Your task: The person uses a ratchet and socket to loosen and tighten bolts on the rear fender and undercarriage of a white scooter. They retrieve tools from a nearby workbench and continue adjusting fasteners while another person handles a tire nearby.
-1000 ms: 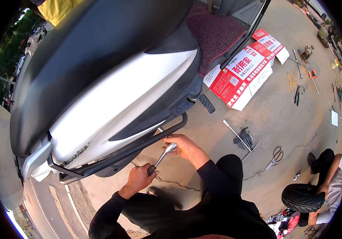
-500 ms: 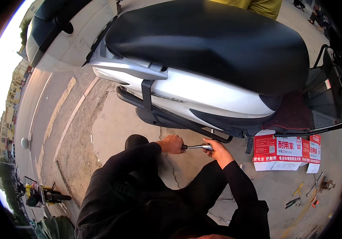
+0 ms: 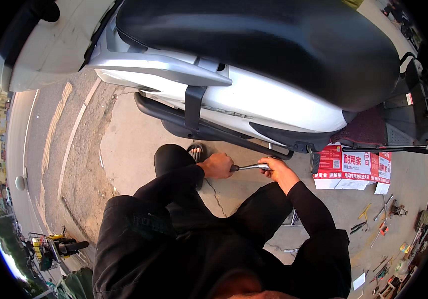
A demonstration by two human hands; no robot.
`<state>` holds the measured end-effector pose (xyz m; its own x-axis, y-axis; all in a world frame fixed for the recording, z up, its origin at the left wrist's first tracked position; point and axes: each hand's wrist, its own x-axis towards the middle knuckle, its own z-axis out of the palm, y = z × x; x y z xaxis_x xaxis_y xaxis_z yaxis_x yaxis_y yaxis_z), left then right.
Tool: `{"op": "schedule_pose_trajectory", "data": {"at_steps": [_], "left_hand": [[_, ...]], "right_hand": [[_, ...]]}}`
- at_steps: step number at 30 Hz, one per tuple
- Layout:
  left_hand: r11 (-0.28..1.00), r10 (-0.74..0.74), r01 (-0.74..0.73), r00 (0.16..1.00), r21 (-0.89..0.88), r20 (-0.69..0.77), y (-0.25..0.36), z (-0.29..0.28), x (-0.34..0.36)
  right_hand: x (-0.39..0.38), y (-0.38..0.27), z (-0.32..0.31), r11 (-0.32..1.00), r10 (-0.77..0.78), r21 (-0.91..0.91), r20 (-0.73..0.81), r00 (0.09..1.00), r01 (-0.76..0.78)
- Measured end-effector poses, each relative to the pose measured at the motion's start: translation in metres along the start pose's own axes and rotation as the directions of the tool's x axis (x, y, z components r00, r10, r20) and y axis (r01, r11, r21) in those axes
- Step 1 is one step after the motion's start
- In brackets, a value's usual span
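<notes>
Both hands are on a ratchet wrench (image 3: 252, 167), held roughly level in front of the side of a white scooter (image 3: 293, 102). My left hand (image 3: 217, 166) is wrapped round its dark handle. At the other end, my right hand (image 3: 281, 175) grips the metal head, with its fingers curled round it. Just above the right hand runs the scooter's black side guard bar (image 3: 224, 135). Whether the ratchet's head touches a bolt is hidden by the fingers.
The black seat (image 3: 273, 45) overhangs the work area. A red and white flattened carton (image 3: 356, 168) lies on the ground at right. Beyond it are pliers (image 3: 358, 227), wrenches and other scattered tools. A parked bicycle or scooter with a basket (image 3: 42, 251) stands at far left.
My view has shifted closer over the scooter, which looks larger. A sandalled foot now shows beside my left hand. Both hands keep hold of the ratchet wrench, whose angle has barely changed.
</notes>
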<state>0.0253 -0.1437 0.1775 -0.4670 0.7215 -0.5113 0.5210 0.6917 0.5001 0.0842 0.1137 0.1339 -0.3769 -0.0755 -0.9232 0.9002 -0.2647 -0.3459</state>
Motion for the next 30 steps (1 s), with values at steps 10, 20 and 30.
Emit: {"op": "schedule_pose_trajectory", "data": {"at_steps": [10, 20, 30], "left_hand": [[0.992, 0.116, -0.123, 0.981, -0.040, -0.153, -0.018, 0.010, 0.012], [0.983, 0.084, -0.115, 0.974, -0.140, -0.211, -0.028, 0.124, 0.119], [-0.035, 0.341, -0.739, 0.623, -0.672, -0.704, 0.129, 0.174, 0.241]], "right_hand": [[-0.008, -0.011, 0.011, 0.995, -0.061, 0.069, -0.064, 0.996, 0.066], [-0.018, 0.027, 0.015, 0.917, -0.399, -0.060, -0.220, 0.890, 0.395], [-0.071, 0.031, 0.029, 0.341, -0.839, -0.919, -0.202, 0.506, 0.199]]}}
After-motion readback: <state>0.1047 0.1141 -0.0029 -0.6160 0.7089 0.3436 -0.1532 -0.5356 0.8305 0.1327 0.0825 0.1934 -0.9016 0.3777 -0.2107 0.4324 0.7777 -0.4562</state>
